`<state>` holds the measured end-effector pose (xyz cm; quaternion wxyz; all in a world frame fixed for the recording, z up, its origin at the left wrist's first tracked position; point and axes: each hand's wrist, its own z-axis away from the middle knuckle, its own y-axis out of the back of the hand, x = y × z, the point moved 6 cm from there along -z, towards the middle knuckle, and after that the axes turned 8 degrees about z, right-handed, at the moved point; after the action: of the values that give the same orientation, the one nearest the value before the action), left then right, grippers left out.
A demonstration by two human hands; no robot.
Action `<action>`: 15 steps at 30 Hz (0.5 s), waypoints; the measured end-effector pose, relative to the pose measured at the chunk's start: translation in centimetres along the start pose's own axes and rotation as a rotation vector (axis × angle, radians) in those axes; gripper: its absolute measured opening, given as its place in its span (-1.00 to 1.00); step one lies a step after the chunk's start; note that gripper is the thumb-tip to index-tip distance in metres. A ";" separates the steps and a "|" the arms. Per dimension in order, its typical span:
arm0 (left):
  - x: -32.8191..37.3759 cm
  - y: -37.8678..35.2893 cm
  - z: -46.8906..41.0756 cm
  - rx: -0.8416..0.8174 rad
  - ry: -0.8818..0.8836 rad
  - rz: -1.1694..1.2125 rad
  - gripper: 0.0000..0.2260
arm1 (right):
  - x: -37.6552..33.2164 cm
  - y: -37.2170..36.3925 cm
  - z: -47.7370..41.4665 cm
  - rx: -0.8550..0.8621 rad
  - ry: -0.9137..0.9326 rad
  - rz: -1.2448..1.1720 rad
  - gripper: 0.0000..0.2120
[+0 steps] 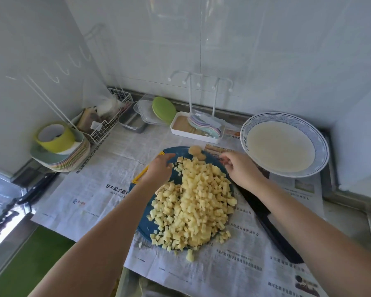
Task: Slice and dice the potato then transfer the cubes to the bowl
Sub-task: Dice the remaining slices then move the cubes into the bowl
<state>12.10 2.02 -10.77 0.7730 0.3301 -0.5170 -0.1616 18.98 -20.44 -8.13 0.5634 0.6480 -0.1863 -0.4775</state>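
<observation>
1. Potato cubes (193, 202) lay heaped on the blue cutting board (144, 224), with the bowl (321, 151) near on the right.
2. Left hand (161, 166) and right hand (240, 166) had fingers curled at the pile's far edge; I couldn't tell whether they held anything.
3. I judged cupped, small scoops safest against spills.

Pale yellow potato cubes (193, 206) lie heaped on a blue board (145, 224), and a few have spilled off its near edge. The blue-rimmed bowl (322, 151) stands upright to the far right.

Potato cubes (197, 206) lie heaped on the cutting board (145, 225), the bowl (321, 144) behind to its right (knife (272, 230) alongside, right).
</observation>
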 end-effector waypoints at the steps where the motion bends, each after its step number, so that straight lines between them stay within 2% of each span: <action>1: 0.5 -0.5 -0.9 -0.033 -0.008 -0.015 -0.61 | -0.4 0.1 -1.5 -0.018 0.026 0.014 -0.63; 5: 1.1 -2.2 -3.6 -0.117 -0.028 -0.123 -0.65 | -1.8 -0.4 -6.7 -0.106 0.082 0.086 -0.55; 10: 1.2 -3.1 -5.0 -0.147 -0.016 -0.191 -0.72 | -3.1 -2.7 -10.7 -0.299 0.177 0.156 -0.47; 15: 1.0 -3.1 -5.5 -0.248 -0.031 -0.275 -0.73 | -3.7 -4.1 -12.3 -0.411 0.284 0.185 -0.49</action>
<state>17.79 1.07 -13.51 0.7704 0.2973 -0.4551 -0.3331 26.23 -9.53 -11.45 0.7450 0.5605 -0.0631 -0.3561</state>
